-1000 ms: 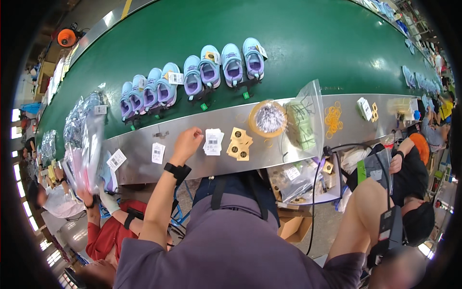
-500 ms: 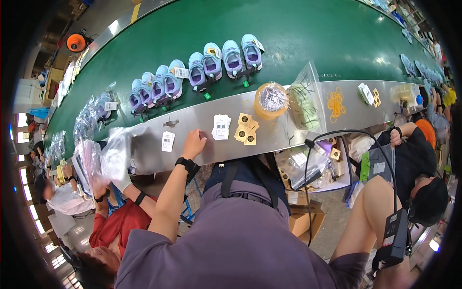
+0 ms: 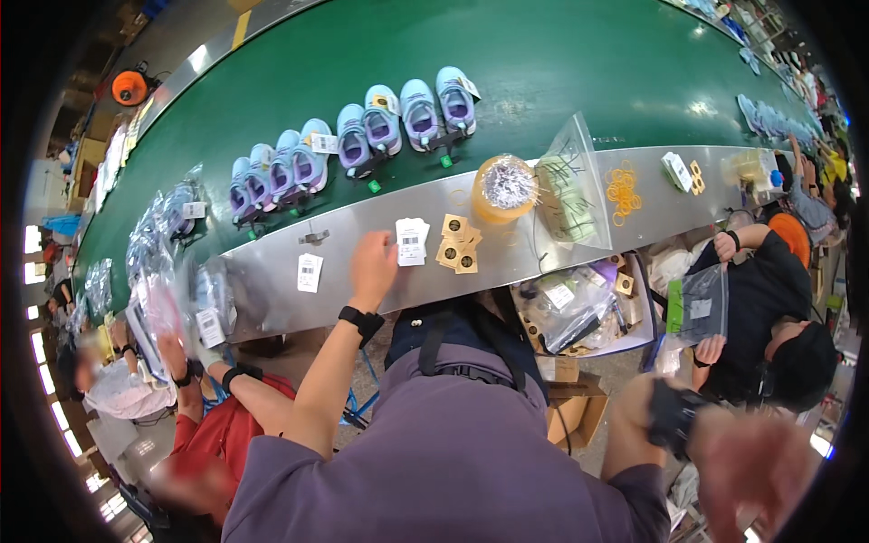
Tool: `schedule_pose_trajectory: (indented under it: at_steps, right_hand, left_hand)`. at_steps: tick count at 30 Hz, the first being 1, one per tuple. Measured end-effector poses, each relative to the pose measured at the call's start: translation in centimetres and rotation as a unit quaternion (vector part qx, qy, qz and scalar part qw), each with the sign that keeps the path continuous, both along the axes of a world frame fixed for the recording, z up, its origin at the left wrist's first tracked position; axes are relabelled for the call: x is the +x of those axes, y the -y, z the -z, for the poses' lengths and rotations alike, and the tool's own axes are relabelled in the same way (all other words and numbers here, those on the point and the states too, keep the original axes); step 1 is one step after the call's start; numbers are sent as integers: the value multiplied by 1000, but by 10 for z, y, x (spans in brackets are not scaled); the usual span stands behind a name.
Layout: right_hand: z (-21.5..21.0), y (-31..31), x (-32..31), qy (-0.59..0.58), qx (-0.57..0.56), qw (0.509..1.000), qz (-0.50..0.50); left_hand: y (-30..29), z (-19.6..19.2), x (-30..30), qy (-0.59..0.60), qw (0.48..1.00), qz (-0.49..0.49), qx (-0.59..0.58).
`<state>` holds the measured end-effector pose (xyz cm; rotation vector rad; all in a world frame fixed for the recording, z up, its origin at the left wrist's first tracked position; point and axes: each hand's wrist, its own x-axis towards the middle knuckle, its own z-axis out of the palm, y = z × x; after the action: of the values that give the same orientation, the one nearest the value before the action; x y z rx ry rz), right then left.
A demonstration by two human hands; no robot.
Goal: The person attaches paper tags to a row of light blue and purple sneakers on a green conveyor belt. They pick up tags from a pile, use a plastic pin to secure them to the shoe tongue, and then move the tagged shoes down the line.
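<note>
My left hand (image 3: 373, 270) rests on the steel edge of the bench, fingers apart, at the left side of a stack of white printed tags (image 3: 412, 242). It holds nothing that I can see. A smaller bunch of white tags (image 3: 309, 272) lies left of it. Right of the stack are several tan square cards (image 3: 460, 244) with dark round marks. Smeared by motion, my right hand (image 3: 756, 466) is raised at the lower right, away from the bench; its fingers cannot be made out. Light blue and purple children's shoes (image 3: 367, 131) stand in a row on the green belt.
A yellow tub (image 3: 503, 206) of silvery ties, a clear bag (image 3: 572, 190) and orange rubber bands (image 3: 623, 192) stand along the bench. Below is an open box (image 3: 634, 330) of bags. Co-workers flank me: a red sleeve (image 3: 204, 425) left, a dark shirt (image 3: 760, 303) right.
My left hand has come closer to the tag stack. My right hand has swung up into view, blurred, and the black cable no longer crosses the bench. The whole view has shifted slightly.
</note>
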<state>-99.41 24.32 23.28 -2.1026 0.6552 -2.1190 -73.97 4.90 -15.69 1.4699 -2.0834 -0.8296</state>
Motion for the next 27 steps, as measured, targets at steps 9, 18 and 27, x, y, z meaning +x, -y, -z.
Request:
schedule_pose_trajectory:
  at_steps: [9,18,27]
  right_hand:
    - [315,0,1,33,774,631,-47]
    - [412,-168,-42,-103,894,404,166]
    - [411,-182,-70,186,679,512,492]
  left_hand:
    - [-51,-13,-96,-131,910,301,253]
    - [-63,-10,-96,-37,861,389,326]
    - [-93,-27,-160,3,799,518,306]
